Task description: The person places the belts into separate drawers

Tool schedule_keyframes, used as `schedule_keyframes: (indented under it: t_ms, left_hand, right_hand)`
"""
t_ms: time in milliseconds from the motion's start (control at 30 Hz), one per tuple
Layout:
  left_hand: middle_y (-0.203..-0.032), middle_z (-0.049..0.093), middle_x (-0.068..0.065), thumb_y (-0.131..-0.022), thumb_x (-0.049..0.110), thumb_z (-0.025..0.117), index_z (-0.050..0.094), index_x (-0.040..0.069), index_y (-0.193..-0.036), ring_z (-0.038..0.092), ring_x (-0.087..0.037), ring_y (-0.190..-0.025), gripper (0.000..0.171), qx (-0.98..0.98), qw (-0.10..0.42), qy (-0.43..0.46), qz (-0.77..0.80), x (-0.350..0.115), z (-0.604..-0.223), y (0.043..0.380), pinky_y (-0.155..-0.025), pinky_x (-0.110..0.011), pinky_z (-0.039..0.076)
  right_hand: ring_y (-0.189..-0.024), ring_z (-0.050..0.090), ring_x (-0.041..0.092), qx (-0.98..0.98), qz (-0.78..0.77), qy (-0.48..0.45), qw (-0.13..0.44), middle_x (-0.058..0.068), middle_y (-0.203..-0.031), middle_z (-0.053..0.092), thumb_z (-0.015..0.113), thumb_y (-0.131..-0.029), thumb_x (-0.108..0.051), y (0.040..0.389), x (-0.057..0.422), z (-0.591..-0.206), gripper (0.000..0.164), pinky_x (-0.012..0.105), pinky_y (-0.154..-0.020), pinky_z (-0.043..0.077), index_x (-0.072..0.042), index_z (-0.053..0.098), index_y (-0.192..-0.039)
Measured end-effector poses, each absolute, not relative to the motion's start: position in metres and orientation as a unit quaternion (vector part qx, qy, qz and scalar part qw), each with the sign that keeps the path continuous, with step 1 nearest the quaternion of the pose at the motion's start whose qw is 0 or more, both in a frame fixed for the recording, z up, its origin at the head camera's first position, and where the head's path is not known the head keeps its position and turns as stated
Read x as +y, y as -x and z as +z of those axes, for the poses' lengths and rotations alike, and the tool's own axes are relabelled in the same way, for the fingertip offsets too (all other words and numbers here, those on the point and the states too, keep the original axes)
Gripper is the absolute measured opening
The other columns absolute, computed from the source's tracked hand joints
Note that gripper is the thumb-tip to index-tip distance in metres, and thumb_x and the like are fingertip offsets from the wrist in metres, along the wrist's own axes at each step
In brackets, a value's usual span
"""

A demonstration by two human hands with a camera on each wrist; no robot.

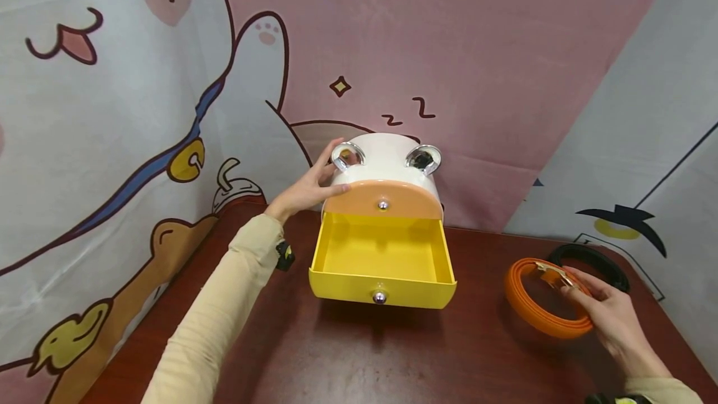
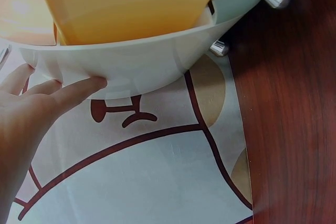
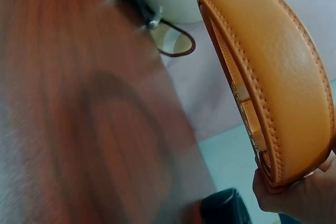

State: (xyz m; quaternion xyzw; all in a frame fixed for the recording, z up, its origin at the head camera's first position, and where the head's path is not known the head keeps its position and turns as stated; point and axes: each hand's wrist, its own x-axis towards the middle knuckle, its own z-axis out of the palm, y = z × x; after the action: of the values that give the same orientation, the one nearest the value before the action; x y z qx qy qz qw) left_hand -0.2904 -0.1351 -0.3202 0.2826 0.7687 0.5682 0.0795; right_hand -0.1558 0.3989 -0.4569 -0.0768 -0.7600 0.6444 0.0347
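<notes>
A small white drawer cabinet (image 1: 384, 161) with silver round ears stands on the table in the head view. Its yellow lower drawer (image 1: 342, 287) is pulled out, and the inside shows bare; the orange upper drawer (image 1: 412, 199) is closed. My left hand (image 1: 305, 192) rests on the cabinet's left side, thumb by the orange front. In the left wrist view, fingertips touch the white casing (image 2: 142, 69). At the right, my right hand (image 1: 614, 317) grips a coiled orange belt (image 1: 518, 295) near its gold buckle, raised above the table. Stitched edges show on the belt (image 3: 278, 77) in the right wrist view.
A coiled black belt (image 1: 608, 260) lies behind the right hand on the dark red-brown wooden table (image 1: 269, 354). A cartoon-printed cloth (image 1: 477, 80) hangs close behind the cabinet and along the left side.
</notes>
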Motion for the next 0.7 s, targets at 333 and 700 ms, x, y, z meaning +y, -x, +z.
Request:
schedule_keyframes:
  t_ms: [333,700]
  left_hand:
    - [-0.155,0.022,-0.021,-0.094,0.01,0.064,0.003,0.033,-0.155,0.036,-0.034,-0.135,0.09,0.759,0.086,-0.29,0.576,-0.136,-0.321,0.291,-0.104,-0.052,0.034]
    - [-0.154,0.025,-0.022,-0.094,0.01,0.064,0.003,0.032,-0.156,0.037,-0.034,-0.134,0.09,0.757,0.082,-0.294,0.578,-0.137,-0.322,0.293,-0.104,-0.053,0.035]
  right_hand:
    - [-0.081,0.065,0.003,-0.713,0.698,0.06,0.026,-0.018,-0.096,0.065,0.07,-0.09,-0.009,0.163,0.388,-0.436,0.035,0.022,-0.062,0.055,-0.029,0.069,-0.118]
    - [-0.084,0.067,0.005,-0.696,0.717,0.024,0.021,-0.012,-0.099,0.066,0.069,-0.09,-0.007,0.17,0.373,-0.413,0.038,0.023,-0.065,0.055,-0.021,0.066,-0.126]
